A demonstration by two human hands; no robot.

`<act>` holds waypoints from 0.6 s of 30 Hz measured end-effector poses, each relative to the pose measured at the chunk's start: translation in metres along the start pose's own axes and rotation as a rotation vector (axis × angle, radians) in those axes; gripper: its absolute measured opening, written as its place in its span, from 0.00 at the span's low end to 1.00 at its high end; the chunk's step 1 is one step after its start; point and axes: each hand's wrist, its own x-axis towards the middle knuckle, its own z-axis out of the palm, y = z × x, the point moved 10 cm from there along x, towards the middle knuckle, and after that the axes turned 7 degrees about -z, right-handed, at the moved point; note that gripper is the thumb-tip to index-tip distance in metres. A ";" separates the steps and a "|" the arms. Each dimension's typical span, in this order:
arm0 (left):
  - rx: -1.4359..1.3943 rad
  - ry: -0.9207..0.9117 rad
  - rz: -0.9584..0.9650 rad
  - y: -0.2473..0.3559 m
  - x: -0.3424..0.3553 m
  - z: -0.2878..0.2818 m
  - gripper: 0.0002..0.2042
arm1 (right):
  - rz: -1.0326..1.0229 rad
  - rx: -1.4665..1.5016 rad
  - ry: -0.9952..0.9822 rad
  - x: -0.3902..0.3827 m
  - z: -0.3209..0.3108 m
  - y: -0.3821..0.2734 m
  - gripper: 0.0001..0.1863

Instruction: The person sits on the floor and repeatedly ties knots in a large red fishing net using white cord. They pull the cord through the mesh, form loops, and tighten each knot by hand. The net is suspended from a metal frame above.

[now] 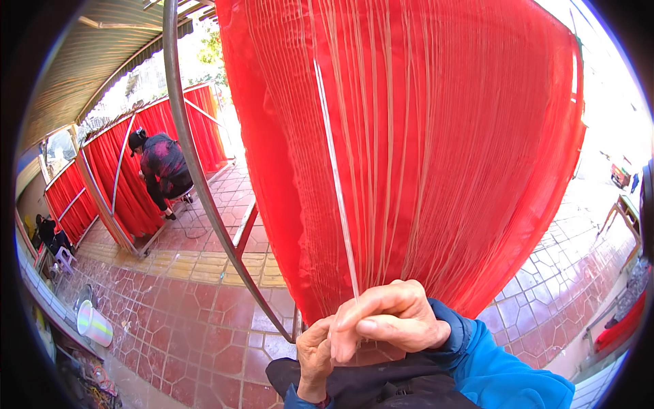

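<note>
A tall red cloth panel point(504, 129) hangs before me, overlaid with many fine pale threads point(409, 170). One thicker white bundle of strands point(334, 170) runs down it into my hands at the bottom. My right hand point(385, 320) has its fingers curled over the lower end of that bundle, its thumb pointing left. My left hand point(315, 358) is just left of and partly behind it, fingers closed, touching the right fingertips. What the left fingers grip is hidden. Dark cloth point(368, 388) lies below both hands.
A metal pole point(204, 191) stands left of the panel. Farther left, a person point(163, 170) bends at another red-draped frame point(116, 184); another person point(49, 232) is near a stool point(65, 259). A white bucket point(94, 322) is lower left. A wooden table point(629, 218) stands right.
</note>
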 end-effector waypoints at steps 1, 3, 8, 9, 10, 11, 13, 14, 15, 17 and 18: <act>0.034 0.030 -0.027 0.001 0.001 0.000 0.22 | -0.023 0.013 -0.023 0.001 0.005 -0.006 0.12; 0.109 0.017 0.036 0.013 0.003 0.011 0.25 | -0.066 0.062 -0.085 0.004 0.016 -0.017 0.12; 0.145 -0.139 -0.003 0.039 0.023 0.040 0.35 | -0.259 -0.181 -0.267 0.011 0.046 -0.039 0.11; 0.163 -0.161 0.005 0.049 0.030 0.044 0.36 | -0.277 -0.245 -0.292 0.011 0.050 -0.042 0.11; 0.179 -0.200 0.025 0.060 0.036 0.053 0.38 | -0.263 -0.285 -0.295 0.012 0.053 -0.042 0.11; 0.168 -0.182 0.064 0.074 0.039 0.056 0.38 | -0.234 -0.327 -0.295 0.013 0.055 -0.041 0.11; 0.161 -0.220 0.161 0.107 0.045 0.068 0.38 | -0.094 -0.397 -0.260 0.016 0.051 -0.031 0.10; 0.151 -0.236 0.212 0.122 0.047 0.074 0.35 | -0.025 -0.415 -0.235 0.015 0.047 -0.026 0.10; 0.182 -0.251 0.268 0.136 0.046 0.079 0.33 | 0.032 -0.410 -0.195 0.016 0.041 -0.019 0.10; 0.241 -0.207 0.335 0.153 0.047 0.080 0.23 | 0.120 -0.411 -0.102 0.015 0.027 -0.006 0.10; 0.204 -0.163 0.307 0.152 0.047 0.076 0.14 | 0.130 -0.415 -0.062 0.015 0.020 -0.001 0.11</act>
